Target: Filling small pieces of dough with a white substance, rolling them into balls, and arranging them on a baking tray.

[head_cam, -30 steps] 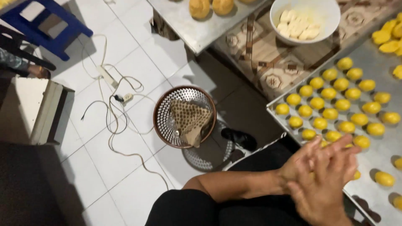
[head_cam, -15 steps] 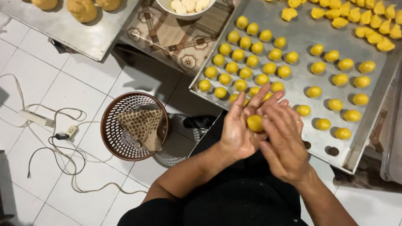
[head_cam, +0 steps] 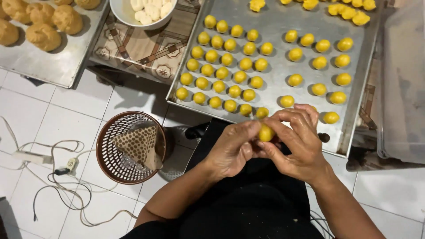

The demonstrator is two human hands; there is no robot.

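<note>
A small yellow dough ball point(head_cam: 266, 132) sits pinched between the fingertips of both hands, just below the near edge of a metal baking tray point(head_cam: 274, 90). My left hand point(head_cam: 232, 148) cups it from the left. From the right, my right hand point(head_cam: 297, 142) curls its fingers over the ball. Several rows of matching yellow dough balls point(head_cam: 228, 59) lie on the tray. Both forearms come up from my lap, which is covered in black cloth.
A white bowl of pale filling pieces point(head_cam: 144, 11) stands on a patterned low table point(head_cam: 141, 48). A second tray with large brown dough lumps point(head_cam: 42, 33) lies at the far left. A round brown mesh basket point(head_cam: 130, 148) and white cables point(head_cam: 48, 163) lie on the tiled floor. A clear plastic lid point(head_cam: 405, 79) is at the right.
The camera has swung right and the tray has come closer. My hands went from rolling palm against palm to pinching the dough ball in the fingertips.
</note>
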